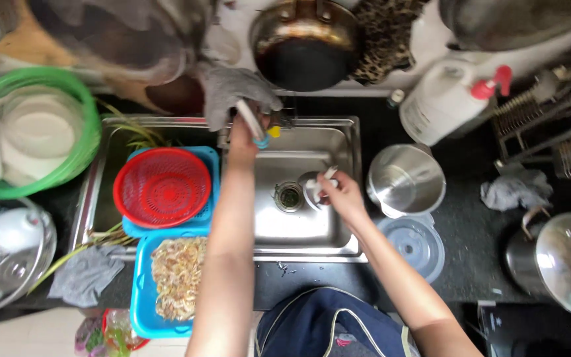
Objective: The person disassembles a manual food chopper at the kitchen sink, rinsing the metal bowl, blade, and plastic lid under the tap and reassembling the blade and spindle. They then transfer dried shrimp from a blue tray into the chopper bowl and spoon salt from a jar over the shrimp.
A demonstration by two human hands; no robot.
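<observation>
stainless steel sink (338,142): brushed metal, dull sheen
round red basket (162,187): glossy plastic mesh
black surface (470,244): smooth, speckled stone
grey rag (86,274): matt cloth

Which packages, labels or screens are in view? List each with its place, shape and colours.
Jug: on the dark counter right of the sink, lying tilted; white plastic, rounded, with a red pump top; no label can be made out.
Bag: on the floor at the lower left, below the blue tray; clear plastic, crumpled, with green and red contents.
No screens or signs show.
</observation>
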